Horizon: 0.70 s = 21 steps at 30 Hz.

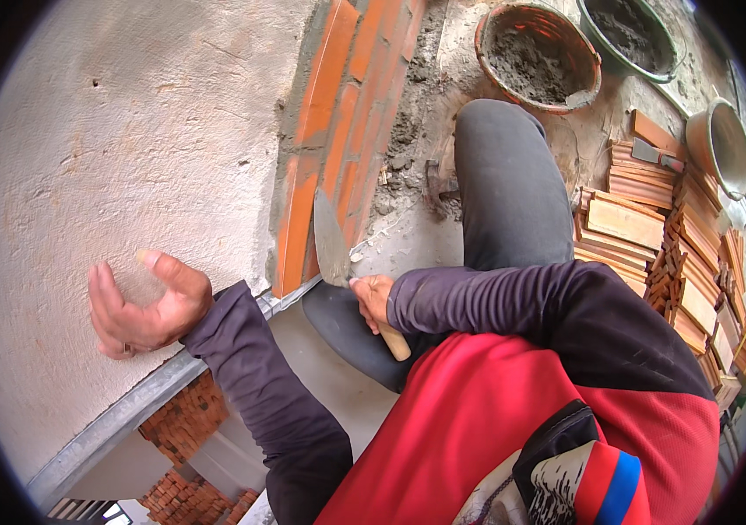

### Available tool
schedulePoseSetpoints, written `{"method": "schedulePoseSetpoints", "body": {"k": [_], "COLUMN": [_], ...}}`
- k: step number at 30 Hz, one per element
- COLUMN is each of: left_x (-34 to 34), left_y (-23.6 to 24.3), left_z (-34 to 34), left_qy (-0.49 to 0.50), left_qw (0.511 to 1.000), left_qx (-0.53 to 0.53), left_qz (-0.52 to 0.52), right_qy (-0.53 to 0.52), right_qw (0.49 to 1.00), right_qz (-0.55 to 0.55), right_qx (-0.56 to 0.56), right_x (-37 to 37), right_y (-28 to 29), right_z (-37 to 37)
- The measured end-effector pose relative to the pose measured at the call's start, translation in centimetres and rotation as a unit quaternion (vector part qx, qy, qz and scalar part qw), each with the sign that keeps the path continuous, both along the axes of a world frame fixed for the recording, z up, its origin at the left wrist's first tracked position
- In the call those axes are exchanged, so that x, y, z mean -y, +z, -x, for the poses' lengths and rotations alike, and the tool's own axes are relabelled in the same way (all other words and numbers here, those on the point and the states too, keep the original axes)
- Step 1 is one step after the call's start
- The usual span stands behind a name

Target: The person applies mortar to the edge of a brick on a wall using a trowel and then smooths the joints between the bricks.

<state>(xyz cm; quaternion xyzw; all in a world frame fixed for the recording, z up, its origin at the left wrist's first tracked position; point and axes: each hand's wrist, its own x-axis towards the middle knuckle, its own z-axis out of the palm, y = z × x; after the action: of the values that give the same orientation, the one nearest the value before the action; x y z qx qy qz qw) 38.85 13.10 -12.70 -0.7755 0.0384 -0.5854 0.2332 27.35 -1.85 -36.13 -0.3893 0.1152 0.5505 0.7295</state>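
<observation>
My right hand (375, 303) is closed round the wooden handle of a trowel (331, 241). The trowel's grey, mortar-smeared blade points up and away, its tip beside the low brick wall (335, 144). That wall is of orange bricks with grey mortar joints, and a thin string runs along its top. At the left, my left hand (150, 302) is over the rough plastered wall (154, 140), fingers apart and curved, with nothing in them. Whether it touches the plaster I cannot tell.
Buckets of wet mortar, an orange one (539, 57) and a green one (631, 35), stand at the far right. A grey bucket (719, 144) is by stacked bricks (622, 219), where a scraper (653, 156) lies. A metal strip (119, 437) edges the plastered wall.
</observation>
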Motion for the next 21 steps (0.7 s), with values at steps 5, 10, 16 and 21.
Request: {"method": "schedulePoseSetpoints", "body": {"k": [5, 10, 16, 21], "left_x": [0.3, 0.8, 0.9, 0.5], "left_y": [-0.1, 0.1, 0.0, -0.1], "left_z": [0.2, 0.1, 0.1, 0.1], "left_qy": [0.032, 0.042, 0.036, 0.038], "left_qw": [0.999, 0.999, 0.999, 0.999], "left_qx": [0.002, 0.013, 0.019, 0.025], "left_qz": [-0.012, -0.009, 0.003, -0.001], "right_qy": [-0.074, -0.179, -0.207, -0.123], "right_qw": [0.997, 0.975, 0.967, 0.976], "right_qz": [0.024, 0.104, 0.147, 0.157], "right_qx": [0.019, 0.086, 0.026, 0.084], "right_x": [1.1, 2.9, 6.9, 8.5], "right_y": [0.6, 0.8, 2.4, 2.0], "right_z": [0.6, -10.4, -19.5, -21.3]}}
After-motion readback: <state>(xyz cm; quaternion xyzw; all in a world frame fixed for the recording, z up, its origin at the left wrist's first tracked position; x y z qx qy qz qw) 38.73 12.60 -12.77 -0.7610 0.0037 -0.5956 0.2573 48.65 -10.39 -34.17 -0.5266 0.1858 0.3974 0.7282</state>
